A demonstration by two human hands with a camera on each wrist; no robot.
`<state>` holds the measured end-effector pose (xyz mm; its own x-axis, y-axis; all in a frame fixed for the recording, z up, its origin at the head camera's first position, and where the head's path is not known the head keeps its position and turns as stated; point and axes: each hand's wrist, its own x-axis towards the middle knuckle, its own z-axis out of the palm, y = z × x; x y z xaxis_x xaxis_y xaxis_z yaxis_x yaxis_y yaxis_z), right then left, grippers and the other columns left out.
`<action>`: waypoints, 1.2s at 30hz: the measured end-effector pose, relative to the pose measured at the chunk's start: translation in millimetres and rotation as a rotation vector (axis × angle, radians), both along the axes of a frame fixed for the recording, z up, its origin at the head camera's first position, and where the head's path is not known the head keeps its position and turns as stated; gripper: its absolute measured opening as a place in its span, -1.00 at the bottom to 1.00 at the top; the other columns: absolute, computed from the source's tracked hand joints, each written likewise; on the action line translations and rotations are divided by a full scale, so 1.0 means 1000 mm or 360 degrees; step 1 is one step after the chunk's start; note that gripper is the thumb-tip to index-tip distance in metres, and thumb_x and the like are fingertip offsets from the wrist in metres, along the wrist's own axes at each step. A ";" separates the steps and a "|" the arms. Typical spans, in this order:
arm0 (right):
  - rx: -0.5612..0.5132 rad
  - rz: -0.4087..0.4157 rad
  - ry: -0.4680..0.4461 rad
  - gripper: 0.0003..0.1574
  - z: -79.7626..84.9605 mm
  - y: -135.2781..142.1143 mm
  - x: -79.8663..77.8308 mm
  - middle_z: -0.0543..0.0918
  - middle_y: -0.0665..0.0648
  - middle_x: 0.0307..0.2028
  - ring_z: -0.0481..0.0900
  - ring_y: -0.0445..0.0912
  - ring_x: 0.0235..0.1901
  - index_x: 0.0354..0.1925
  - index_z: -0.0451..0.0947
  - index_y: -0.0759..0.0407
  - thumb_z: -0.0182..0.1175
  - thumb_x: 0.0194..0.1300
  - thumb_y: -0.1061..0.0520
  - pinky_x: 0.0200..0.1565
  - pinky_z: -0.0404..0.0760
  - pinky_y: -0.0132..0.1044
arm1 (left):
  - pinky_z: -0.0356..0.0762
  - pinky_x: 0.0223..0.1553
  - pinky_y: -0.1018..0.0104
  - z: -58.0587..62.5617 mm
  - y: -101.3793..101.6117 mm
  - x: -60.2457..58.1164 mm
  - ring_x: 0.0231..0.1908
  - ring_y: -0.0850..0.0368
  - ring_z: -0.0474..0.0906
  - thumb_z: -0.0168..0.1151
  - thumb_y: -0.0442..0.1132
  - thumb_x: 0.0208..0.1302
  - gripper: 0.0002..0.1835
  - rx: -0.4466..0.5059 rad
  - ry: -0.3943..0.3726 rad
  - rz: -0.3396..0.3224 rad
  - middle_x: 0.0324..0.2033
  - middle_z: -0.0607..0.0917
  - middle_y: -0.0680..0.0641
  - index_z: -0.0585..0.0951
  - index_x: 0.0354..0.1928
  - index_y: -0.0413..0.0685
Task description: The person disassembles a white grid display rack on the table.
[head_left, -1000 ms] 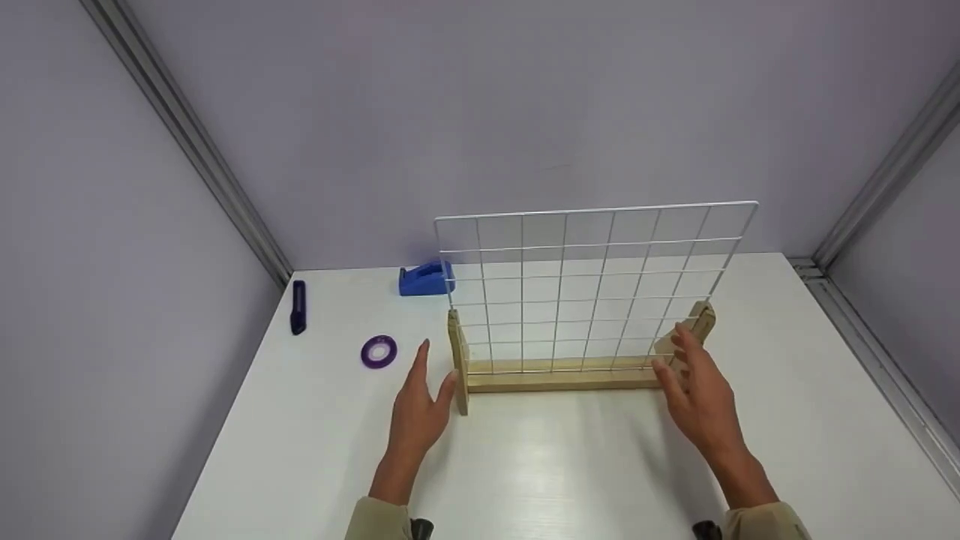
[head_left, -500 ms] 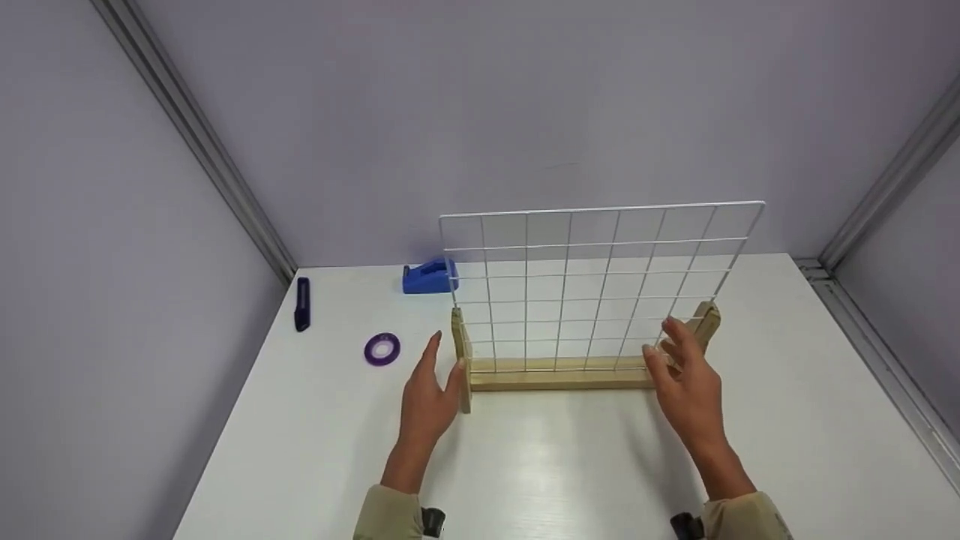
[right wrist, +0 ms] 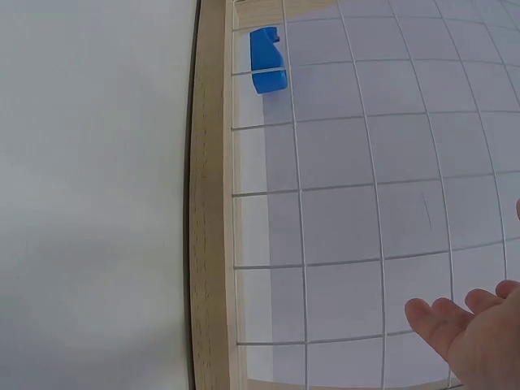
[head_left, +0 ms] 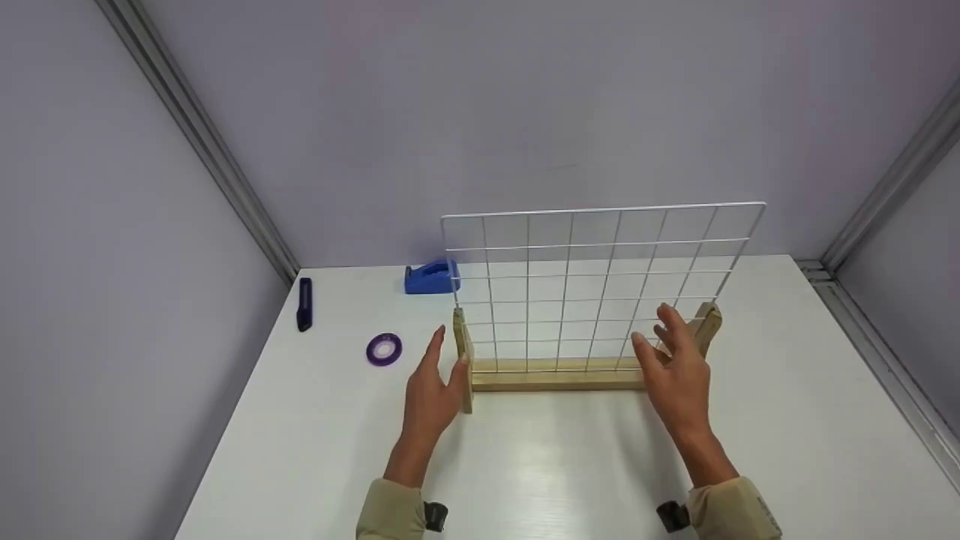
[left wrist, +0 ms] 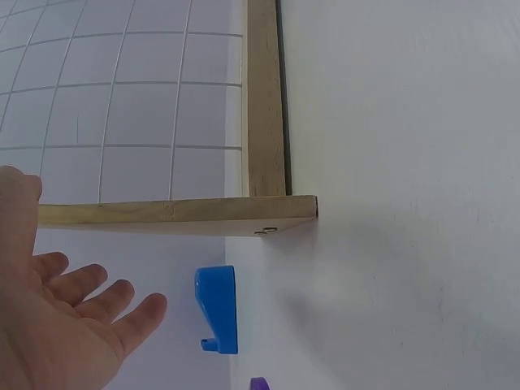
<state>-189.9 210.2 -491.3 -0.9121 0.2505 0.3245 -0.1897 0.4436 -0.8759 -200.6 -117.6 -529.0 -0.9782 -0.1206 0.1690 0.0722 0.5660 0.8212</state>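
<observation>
A white wire grid (head_left: pixel 565 301) stands upright in a wooden frame made of a base bar (head_left: pixel 559 381) and two side boards. My left hand (head_left: pixel 430 401) is beside the left side board (head_left: pixel 464 375), fingers extended along its outer side and the thumb overlapping its front edge. In the left wrist view, the left fingers (left wrist: pixel 106 294) are spread loosely and hold nothing. My right hand (head_left: pixel 681 386) is in front of the grid's lower right, partly covering the right side board (head_left: pixel 706 328). Its fingers (right wrist: pixel 437 323) are relaxed, with nothing between them.
A blue tape dispenser (head_left: pixel 430 277) sits at the back, behind the grid's left edge. Left of the frame lie a purple tape roll (head_left: pixel 373 358) and a dark utility knife (head_left: pixel 304 306). Grey walls rise around the white table (head_left: pixel 315 465).
My right hand has moved left, from the right side board inward across the grid. The left hand has come slightly closer to the left side board. The frame stays in place.
</observation>
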 end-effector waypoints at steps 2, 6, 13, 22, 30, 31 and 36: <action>-0.0012 0.0024 0.0002 -0.19 0.001 -0.002 -0.003 0.30 0.16 0.52 0.38 0.13 0.45 0.56 0.16 0.09 0.19 0.49 -0.01 0.31 0.53 0.01 | 0.24 0.51 -0.09 0.000 0.001 -0.001 0.52 -0.11 0.23 0.13 0.04 0.51 -0.30 0.0003 0.0001 -0.0003 0.52 0.31 -0.09 0.18 0.59 0.13; -0.0015 0.0026 0.0010 -0.17 0.001 -0.007 -0.008 0.29 0.20 0.52 0.38 0.13 0.45 0.56 0.15 0.15 0.21 0.48 0.01 0.30 0.54 0.00 | 0.23 0.51 -0.07 0.001 0.002 -0.004 0.53 -0.08 0.21 0.11 0.07 0.52 -0.30 0.0008 -0.0013 -0.0004 0.53 0.30 -0.07 0.17 0.59 0.16; 0.0044 -0.0055 -0.0118 -0.12 0.003 -0.016 -0.016 0.35 0.16 0.50 0.42 0.11 0.42 0.55 0.18 0.09 0.23 0.44 -0.16 0.29 0.57 -0.04 | 0.47 0.33 -0.15 0.001 0.003 -0.007 0.42 -0.21 0.39 0.14 0.04 0.51 -0.29 0.0073 0.0008 -0.0022 0.52 0.32 -0.11 0.17 0.59 0.15; -0.0053 0.0010 -0.0132 -0.11 0.001 -0.026 -0.027 0.31 0.22 0.51 0.36 0.16 0.46 0.55 0.14 0.12 0.21 0.46 -0.13 0.38 0.48 0.04 | 0.60 0.19 -0.16 0.004 0.006 -0.010 0.33 -0.27 0.50 0.10 0.00 0.54 -0.34 0.0191 0.0011 -0.0077 0.52 0.32 -0.13 0.17 0.58 0.20; -0.0050 -0.0020 -0.0043 -0.17 -0.001 -0.034 -0.035 0.39 0.22 0.45 0.40 0.16 0.42 0.54 0.17 0.08 0.22 0.47 -0.07 0.38 0.44 0.11 | 0.64 0.17 -0.09 0.006 0.006 -0.013 0.30 -0.20 0.54 0.06 -0.02 0.57 -0.36 0.0233 0.0037 -0.0139 0.53 0.31 -0.06 0.15 0.59 0.21; -0.0057 -0.0017 -0.0037 -0.17 -0.001 -0.035 -0.036 0.39 0.22 0.45 0.40 0.16 0.42 0.54 0.17 0.08 0.21 0.47 -0.07 0.38 0.44 0.12 | 0.63 0.17 -0.08 0.006 0.006 -0.013 0.30 -0.19 0.54 0.06 -0.03 0.57 -0.36 0.0238 0.0041 -0.0150 0.53 0.30 -0.05 0.15 0.59 0.21; -0.0077 -0.0042 -0.0018 -0.18 -0.001 -0.038 -0.040 0.43 0.21 0.41 0.42 0.16 0.40 0.52 0.18 0.09 0.23 0.46 -0.04 0.36 0.45 0.15 | 0.60 0.21 -0.08 0.005 0.005 -0.015 0.32 -0.17 0.52 0.04 -0.06 0.58 -0.37 0.0247 0.0045 -0.0177 0.53 0.31 -0.04 0.14 0.60 0.19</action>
